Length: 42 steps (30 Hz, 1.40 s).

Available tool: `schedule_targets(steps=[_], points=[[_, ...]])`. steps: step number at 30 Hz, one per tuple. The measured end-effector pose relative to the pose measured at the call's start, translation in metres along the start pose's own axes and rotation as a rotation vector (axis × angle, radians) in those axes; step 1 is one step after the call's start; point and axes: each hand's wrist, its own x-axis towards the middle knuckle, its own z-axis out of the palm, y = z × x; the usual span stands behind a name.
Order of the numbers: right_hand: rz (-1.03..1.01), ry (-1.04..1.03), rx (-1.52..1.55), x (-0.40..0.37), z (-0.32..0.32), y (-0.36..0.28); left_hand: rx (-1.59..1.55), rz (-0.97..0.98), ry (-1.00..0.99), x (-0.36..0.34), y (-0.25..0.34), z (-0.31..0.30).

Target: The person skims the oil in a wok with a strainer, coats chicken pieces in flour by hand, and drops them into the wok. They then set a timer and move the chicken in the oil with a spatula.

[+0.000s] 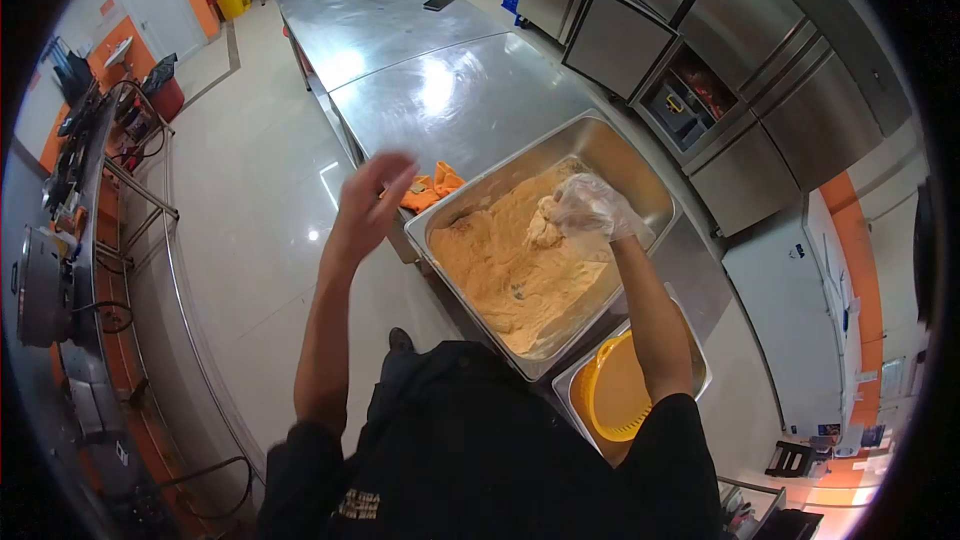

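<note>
A deep steel tray (470, 312) holds orange-brown powder (500, 250). Over its right part is my right hand (594, 208) in a clear plastic glove, its fingers closed on a powder-coated lump (543, 224). My left hand (376, 195), bare and slightly blurred, is raised beyond the tray's left edge with thumb and fingers apart and nothing in it. Just beside it, an orange cloth (434, 186) lies against the tray's rim.
A yellow basket (598, 410) sits in a smaller steel pan (570, 392) near my right forearm. The steel table (470, 80) stretches ahead, with a phone (439, 2) on it. A fridge door (620, 40) hangs open at right.
</note>
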Motion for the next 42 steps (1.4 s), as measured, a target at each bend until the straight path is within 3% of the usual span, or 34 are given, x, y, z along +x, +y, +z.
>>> schedule_targets(steps=[4, 7, 8, 9, 12, 15, 17, 18, 21, 22, 23, 24, 25, 26, 27, 28, 29, 31, 32, 34, 38, 42], points=[[-0.066, 0.073, -1.315, -0.002, 0.009, -0.059, -0.22, 0.435, 0.195, 0.097, 0.062, 0.069], [-0.04, 0.107, -1.744, 0.0, 0.037, -0.067, -0.404, 0.352, -0.505, 0.093, 0.056, 0.183], [0.013, 0.156, -1.787, -0.009, 0.038, -0.065, -0.574, 0.31, -0.254, 0.072, 0.062, 0.211], [0.062, 0.211, -1.804, -0.017, 0.038, -0.068, -0.593, 0.31, -0.256, 0.066, 0.064, 0.222], [0.163, 0.339, -1.759, -0.037, 0.03, -0.065, -0.566, 0.399, -0.342, 0.06, 0.069, 0.246], [0.183, 0.39, -1.713, -0.038, 0.027, -0.048, -0.458, 0.496, -0.376, 0.06, 0.061, 0.23], [0.186, 0.409, -1.698, -0.048, 0.028, -0.043, -0.742, 0.391, -0.218, 0.079, 0.067, 0.205], [0.174, 0.428, -1.672, -0.051, 0.025, -0.038, -0.716, 0.429, -0.211, 0.074, 0.065, 0.212], [-0.02, 0.552, -1.519, -0.055, 0.0, 0.015, -0.351, 0.46, -0.46, 0.047, 0.051, 0.237], [-0.156, 0.62, -1.462, -0.056, -0.012, 0.035, -0.557, 0.314, -0.479, 0.052, 0.056, 0.233], [0.062, 0.523, -1.577, -0.054, 0.008, 0.007, -0.751, 0.184, -0.484, 0.07, 0.063, 0.225], [0.278, 0.386, -1.698, -0.052, 0.03, -0.024, -0.906, 0.287, -0.39, 0.085, 0.063, 0.208], [0.468, 0.219, -1.802, -0.048, 0.054, -0.058, -0.903, 0.279, -0.397, 0.082, 0.06, 0.219], [0.478, 0.216, -1.774, -0.045, 0.051, -0.057, -0.552, 0.4, -0.494, 0.073, 0.053, 0.239], [0.439, 0.24, -1.717, -0.041, 0.04, -0.051, -0.2, 0.507, -0.573, 0.061, 0.048, 0.251], [0.396, 0.265, -1.661, -0.038, 0.033, -0.049, -0.426, 0.494, -0.386, 0.062, 0.06, 0.243], [0.358, 0.273, -1.614, -0.039, 0.028, -0.046, -0.424, 0.495, -0.367, 0.072, 0.064, 0.234], [0.271, 0.305, -1.46, -0.041, 0.015, -0.044, -0.918, 0.389, -0.108, 0.087, 0.067, 0.219], [0.222, 0.321, -1.348, -0.043, 0.007, -0.042, -0.916, 0.383, -0.116, 0.082, 0.068, 0.226], [0.091, 0.33, -1.047, -0.04, -0.009, -0.039, -0.389, 0.549, -0.274, 0.06, 0.072, 0.243], [-0.039, 0.208, -0.405, -0.035, -0.03, -0.048, -1.028, 0.248, -0.068, 0.089, 0.06, 0.197], [-0.061, 0.031, -0.177, -0.027, -0.032, -0.099, -0.764, 0.101, 0.119, 0.065, 0.022, 0.117]])
